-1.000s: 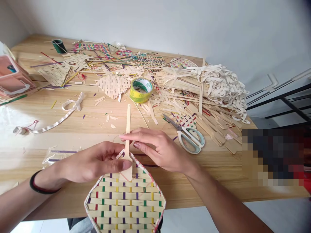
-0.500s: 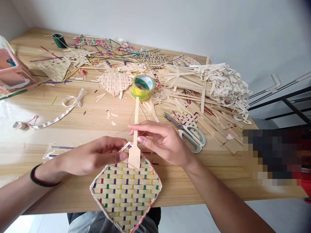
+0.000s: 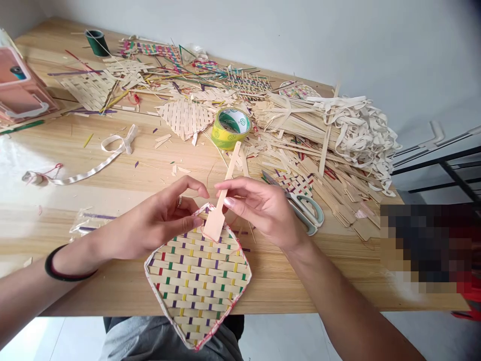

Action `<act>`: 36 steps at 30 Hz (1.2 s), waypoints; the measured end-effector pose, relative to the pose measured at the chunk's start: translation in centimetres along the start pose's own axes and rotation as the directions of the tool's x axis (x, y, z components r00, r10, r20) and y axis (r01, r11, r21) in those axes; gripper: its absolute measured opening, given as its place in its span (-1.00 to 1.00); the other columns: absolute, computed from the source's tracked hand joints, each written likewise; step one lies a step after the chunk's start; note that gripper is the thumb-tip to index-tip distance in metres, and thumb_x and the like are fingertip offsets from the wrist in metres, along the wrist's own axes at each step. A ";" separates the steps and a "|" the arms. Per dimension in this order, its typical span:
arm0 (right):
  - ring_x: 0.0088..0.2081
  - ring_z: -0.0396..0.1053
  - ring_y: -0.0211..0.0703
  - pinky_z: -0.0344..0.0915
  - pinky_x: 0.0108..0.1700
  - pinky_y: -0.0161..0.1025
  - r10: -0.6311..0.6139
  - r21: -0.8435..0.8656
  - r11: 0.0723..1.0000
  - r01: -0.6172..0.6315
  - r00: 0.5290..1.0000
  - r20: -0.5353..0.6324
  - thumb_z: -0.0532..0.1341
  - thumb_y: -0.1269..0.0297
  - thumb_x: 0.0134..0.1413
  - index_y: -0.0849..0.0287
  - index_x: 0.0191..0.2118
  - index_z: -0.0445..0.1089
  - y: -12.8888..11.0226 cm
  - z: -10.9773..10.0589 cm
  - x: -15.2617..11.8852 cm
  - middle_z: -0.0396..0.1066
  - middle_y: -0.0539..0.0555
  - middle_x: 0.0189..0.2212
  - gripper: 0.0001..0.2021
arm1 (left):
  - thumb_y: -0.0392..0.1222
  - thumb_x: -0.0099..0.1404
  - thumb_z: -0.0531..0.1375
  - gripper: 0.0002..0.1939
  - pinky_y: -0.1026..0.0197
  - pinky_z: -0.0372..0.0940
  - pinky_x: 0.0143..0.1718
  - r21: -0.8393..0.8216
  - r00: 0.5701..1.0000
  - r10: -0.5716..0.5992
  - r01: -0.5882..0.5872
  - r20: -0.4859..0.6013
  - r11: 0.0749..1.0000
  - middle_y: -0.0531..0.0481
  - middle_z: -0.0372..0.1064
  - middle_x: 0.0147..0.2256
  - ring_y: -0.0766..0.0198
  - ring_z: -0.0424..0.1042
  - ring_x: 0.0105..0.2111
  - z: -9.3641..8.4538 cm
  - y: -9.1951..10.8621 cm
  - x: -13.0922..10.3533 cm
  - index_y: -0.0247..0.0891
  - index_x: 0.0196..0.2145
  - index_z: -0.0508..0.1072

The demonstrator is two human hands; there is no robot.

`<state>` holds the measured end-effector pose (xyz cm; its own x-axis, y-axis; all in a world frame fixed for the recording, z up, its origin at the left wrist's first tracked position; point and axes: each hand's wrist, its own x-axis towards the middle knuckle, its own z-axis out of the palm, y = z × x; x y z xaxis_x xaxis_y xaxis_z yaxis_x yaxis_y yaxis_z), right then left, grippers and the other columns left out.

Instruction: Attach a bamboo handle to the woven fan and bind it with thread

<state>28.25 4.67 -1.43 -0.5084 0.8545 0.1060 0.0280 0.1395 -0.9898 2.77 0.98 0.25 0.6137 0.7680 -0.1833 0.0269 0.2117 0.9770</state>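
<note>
A diamond-shaped woven bamboo fan, with coloured strips and a white binding stitched in red thread, leans over the table's front edge. My left hand grips it near its top corner, thumb in front and index finger lifted and curved. Between the thumb and fingers of my right hand is the narrow shaft of a flat wooden handle. The handle's wide end lies over the fan's top corner, with the shaft slanting up and right. Behind the shaft's tip stands a roll of yellow tape.
Scissors lie to the right of my right hand, near several spare wooden handles. Bamboo strips with white ribbon ends and woven scraps cover the back. A white ribbon and a pink bin are at left.
The wooden handle has tilted, its tip now leaning to the right. My left index finger has lifted away from the fan's corner. The view has shifted slightly.
</note>
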 end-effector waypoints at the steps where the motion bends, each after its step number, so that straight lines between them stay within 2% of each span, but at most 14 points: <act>1: -0.12 0.66 -0.15 0.65 -0.01 -0.22 0.009 0.004 1.000 -0.009 1.000 -0.008 0.42 0.26 0.37 0.12 0.07 0.67 0.0 0.0 0.1 0.70 0.09 -0.14 -0.78 | -0.11 0.62 0.21 -0.83 0.28 0.32 -0.34 0.013 1.000 0.022 -0.022 -0.013 1.000 0.02 0.55 -0.25 0.26 0.47 -0.31 0.0 0.0 0.0 -0.15 0.08 0.35; 5: -0.18 0.65 -0.16 0.65 -0.04 -0.21 0.061 0.028 0.998 -0.061 0.998 -0.029 0.44 0.22 0.34 0.13 0.05 0.67 0.1 0.0 0.3 0.68 0.08 -0.18 -0.77 | -0.14 0.56 0.29 -0.88 0.28 0.39 -0.21 0.119 0.995 0.076 -0.069 -0.062 0.991 0.00 0.54 -0.24 0.26 0.52 -0.25 -0.2 0.2 0.0 -0.22 -0.13 0.54; 7: -0.18 0.64 -0.15 0.65 -0.04 -0.20 0.072 0.036 0.997 -0.071 0.997 -0.033 0.45 0.19 0.33 0.14 0.05 0.67 0.3 -0.1 0.3 0.68 0.08 -0.19 -0.75 | -0.12 0.55 0.29 -0.85 0.29 0.40 -0.24 0.141 0.996 0.062 -0.053 -0.061 0.989 -0.01 0.55 -0.25 0.26 0.52 -0.27 -0.3 0.4 -0.1 -0.23 -0.17 0.57; 12: -0.15 0.64 -0.16 0.63 -0.05 -0.24 0.052 0.048 0.998 -0.049 0.998 -0.047 0.45 0.21 0.34 0.14 0.07 0.67 0.5 -0.3 0.3 0.68 0.09 -0.17 -0.75 | -0.08 0.55 0.27 -0.84 0.26 0.41 -0.29 0.169 0.999 -0.038 0.041 -0.022 0.985 -0.05 0.60 -0.24 0.21 0.55 -0.28 -0.1 1.1 -0.4 -0.22 -0.15 0.54; 16: -0.08 0.66 -0.12 0.64 0.01 -0.20 0.052 0.026 0.998 -0.051 0.997 -0.053 0.45 0.18 0.35 0.15 0.06 0.67 0.3 -0.2 0.2 0.69 0.12 -0.12 -0.74 | -0.16 0.52 0.29 -0.89 0.27 0.40 -0.24 0.169 1.000 -0.005 0.009 -0.023 0.986 -0.05 0.59 -0.24 0.23 0.54 -0.24 0.0 1.4 -0.3 -0.24 -0.17 0.53; 19: -0.07 0.66 -0.11 0.64 0.04 -0.18 0.036 0.011 0.999 -0.035 0.998 -0.050 0.44 0.19 0.36 0.13 0.07 0.66 0.1 0.0 0.1 0.70 0.12 -0.08 -0.75 | -0.06 0.53 0.30 -0.78 0.30 0.34 -0.31 0.138 0.999 -0.010 0.015 -0.037 0.990 0.01 0.48 -0.30 0.29 0.43 -0.33 0.1 1.3 -0.3 -0.24 -0.21 0.48; 22: -0.04 0.65 -0.13 0.64 0.06 -0.18 -0.012 -0.006 1.000 0.011 0.999 -0.038 0.41 0.23 0.39 0.12 0.08 0.66 -0.2 0.5 0.0 0.68 0.12 -0.03 -0.78 | 0.03 0.53 0.32 -0.71 0.31 0.29 -0.37 0.092 0.997 -0.024 0.031 -0.071 0.995 0.06 0.40 -0.32 0.32 0.37 -0.36 0.3 0.8 -0.2 -0.22 -0.19 0.40; 25: -0.02 0.63 -0.14 0.63 0.07 -0.18 -0.071 -0.055 0.996 0.070 0.997 -0.011 0.38 0.29 0.42 0.09 0.07 0.66 -0.3 0.9 -0.1 0.65 0.11 0.01 -0.80 | -0.02 0.55 0.32 -0.74 0.27 0.35 -0.27 0.018 0.997 -0.022 0.024 -0.076 1.000 0.03 0.47 -0.26 0.27 0.47 -0.27 0.4 0.2 0.0 -0.20 -0.14 0.35; 29: -0.01 0.62 -0.14 0.61 0.07 -0.18 -0.121 -0.111 0.986 0.124 0.992 0.037 0.34 0.32 0.46 0.06 0.10 0.62 -0.3 1.2 -0.3 0.64 0.08 -0.01 -0.81 | -0.06 0.55 0.33 -0.76 0.15 0.44 -0.09 -0.016 0.998 -0.056 0.055 -0.017 0.998 -0.10 0.59 -0.12 0.11 0.59 -0.08 0.1 -0.1 0.1 -0.23 0.00 0.44; 31: -0.03 0.62 -0.12 0.60 0.08 -0.13 -0.148 -0.145 0.979 0.146 0.989 0.001 0.33 0.32 0.46 0.05 0.14 0.55 -0.5 1.2 -0.3 0.63 0.08 -0.04 -0.78 | -0.02 0.56 0.32 -0.74 0.14 0.46 -0.07 -0.015 0.996 -0.088 0.088 -0.004 0.996 -0.13 0.62 -0.08 0.09 0.61 -0.07 -0.1 0.0 0.0 -0.24 0.02 0.49; 34: 0.01 0.57 -0.01 0.57 0.12 0.01 -0.296 -0.361 0.899 0.247 0.951 -0.087 0.35 0.31 0.42 0.04 0.07 0.49 -1.1 1.1 -0.4 0.54 0.13 -0.05 -0.81 | 0.04 0.55 0.34 -0.70 0.19 0.44 -0.17 0.007 0.991 -0.113 0.113 -0.067 0.994 -0.10 0.61 -0.13 0.15 0.59 -0.16 -0.4 0.2 -0.2 -0.24 0.00 0.53; 36: 0.07 0.51 0.07 0.53 0.15 0.08 -0.397 -0.516 0.795 0.319 0.917 -0.044 0.39 0.29 0.38 0.04 -0.04 0.52 -1.6 1.0 -0.5 0.47 0.17 -0.03 -0.89 | 0.06 0.52 0.37 -0.68 0.23 0.40 -0.24 0.021 0.984 -0.105 0.109 -0.143 0.994 -0.06 0.57 -0.18 0.20 0.54 -0.21 -0.6 0.2 -0.2 -0.24 -0.02 0.53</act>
<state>27.64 3.53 -0.01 -0.4399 0.7500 0.4940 0.3044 0.6420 -0.7037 2.21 1.25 0.40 0.4881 0.8202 -0.2983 0.1097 0.2814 0.9533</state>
